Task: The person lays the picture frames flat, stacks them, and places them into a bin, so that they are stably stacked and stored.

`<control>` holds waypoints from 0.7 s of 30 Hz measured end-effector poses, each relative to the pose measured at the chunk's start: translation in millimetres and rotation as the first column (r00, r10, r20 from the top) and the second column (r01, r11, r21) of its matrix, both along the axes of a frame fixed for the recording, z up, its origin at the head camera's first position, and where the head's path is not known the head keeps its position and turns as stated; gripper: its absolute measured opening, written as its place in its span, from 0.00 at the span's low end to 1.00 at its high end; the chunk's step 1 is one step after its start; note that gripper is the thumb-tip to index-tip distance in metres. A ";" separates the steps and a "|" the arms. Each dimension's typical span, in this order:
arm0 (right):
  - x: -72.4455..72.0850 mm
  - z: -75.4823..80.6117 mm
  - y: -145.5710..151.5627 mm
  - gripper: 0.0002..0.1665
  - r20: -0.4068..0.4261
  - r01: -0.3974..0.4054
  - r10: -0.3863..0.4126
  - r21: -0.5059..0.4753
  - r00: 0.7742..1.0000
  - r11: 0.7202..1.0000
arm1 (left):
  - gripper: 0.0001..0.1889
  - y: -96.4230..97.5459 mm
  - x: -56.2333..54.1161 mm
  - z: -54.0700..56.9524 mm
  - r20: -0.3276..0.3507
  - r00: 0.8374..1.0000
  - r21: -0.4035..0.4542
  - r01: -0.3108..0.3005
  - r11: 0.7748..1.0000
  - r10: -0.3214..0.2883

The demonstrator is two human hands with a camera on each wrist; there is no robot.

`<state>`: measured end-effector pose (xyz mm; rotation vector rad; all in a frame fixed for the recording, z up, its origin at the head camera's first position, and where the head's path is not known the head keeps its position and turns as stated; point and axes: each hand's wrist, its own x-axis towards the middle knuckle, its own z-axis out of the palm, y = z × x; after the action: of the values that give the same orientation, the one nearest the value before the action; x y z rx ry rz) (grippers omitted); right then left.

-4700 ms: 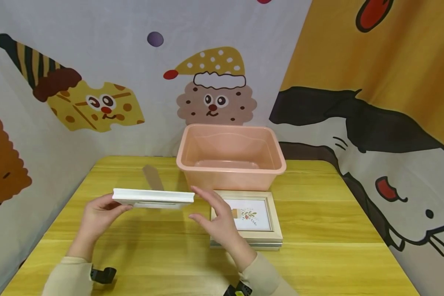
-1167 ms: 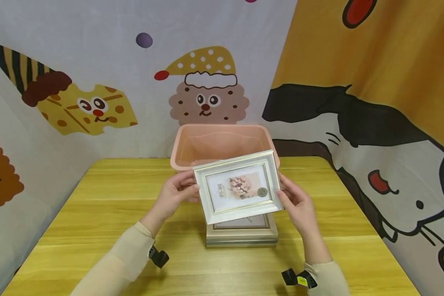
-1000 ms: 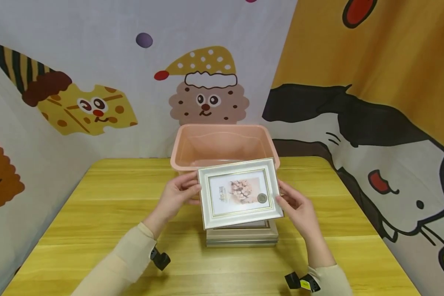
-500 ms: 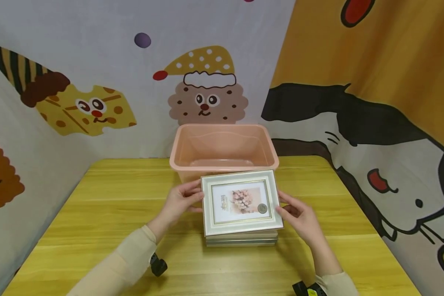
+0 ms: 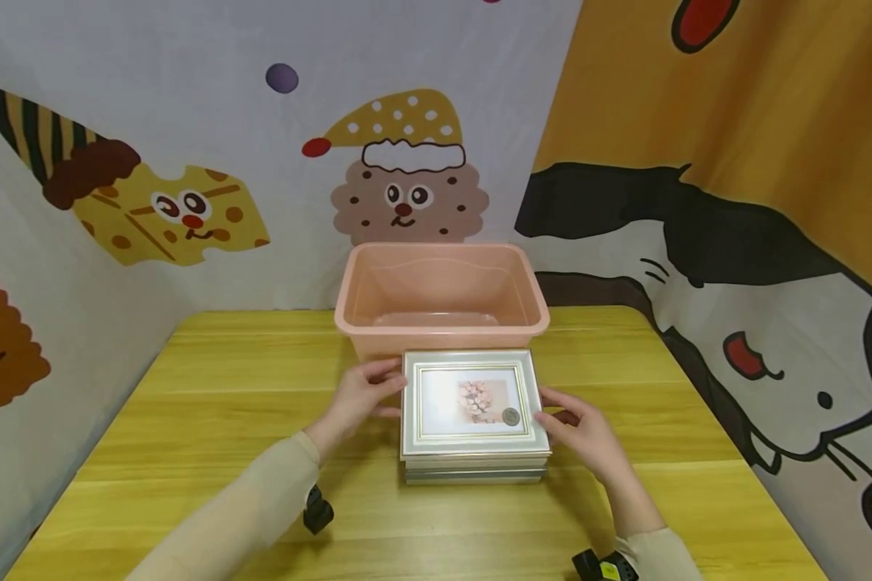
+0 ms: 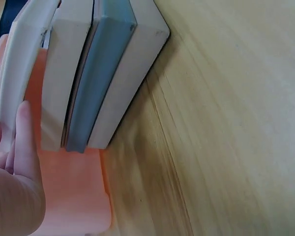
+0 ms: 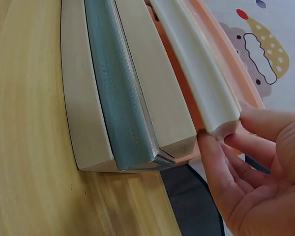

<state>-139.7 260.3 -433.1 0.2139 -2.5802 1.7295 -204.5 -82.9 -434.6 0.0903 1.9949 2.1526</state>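
Note:
A white picture frame point(image 5: 475, 445) with gold inner lines and a pink flower print lies face up between both hands, over a stack of frames point(image 5: 475, 476). My left hand point(image 5: 359, 399) pinches its left edge, thumb on top. At the opposite edge my right hand point(image 5: 584, 432) grips the corner area between thumb and fingers. Both wrist views show a gap between the white frame point(image 7: 199, 64) and the stack, with a beige frame point(image 7: 157, 83), a blue-grey frame point(image 7: 120, 98) and another beige frame point(image 7: 86, 98) under it.
Directly behind the stack stands a pink plastic bin point(image 5: 443, 331), with nothing seen inside. The wooden table point(image 5: 247, 420) carries all of it. A cloth with cartoon prints point(image 5: 225, 81) hangs behind the table.
The white frame, earlier edge-on at the left in my left hand, has been turned picture side up, gripped by both hands, then lowered and straightened over the stack.

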 end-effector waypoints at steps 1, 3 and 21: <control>-0.5 -0.2 0.1 0.30 0.007 0.000 0.000 -0.003 1.000 1.000 | 0.24 0.7 -1.0 -0.7 0.003 1.000 -0.003 -0.003 1.000 0.003; -1.1 -0.4 0.2 0.30 0.020 0.009 -0.009 -0.006 1.000 1.000 | 0.24 1.8 -2.4 -2.3 0.004 1.000 -0.005 -0.003 1.000 0.003; -4.2 -5.2 -1.1 0.29 0.058 0.037 -0.040 0.049 0.998 0.998 | 0.23 4.9 -3.8 -12.0 -0.017 1.000 -0.024 -0.008 1.000 0.007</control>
<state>-143.9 259.2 -438.2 0.1151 -2.6505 1.6872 -208.3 -78.1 -446.6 0.0974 2.0330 2.1382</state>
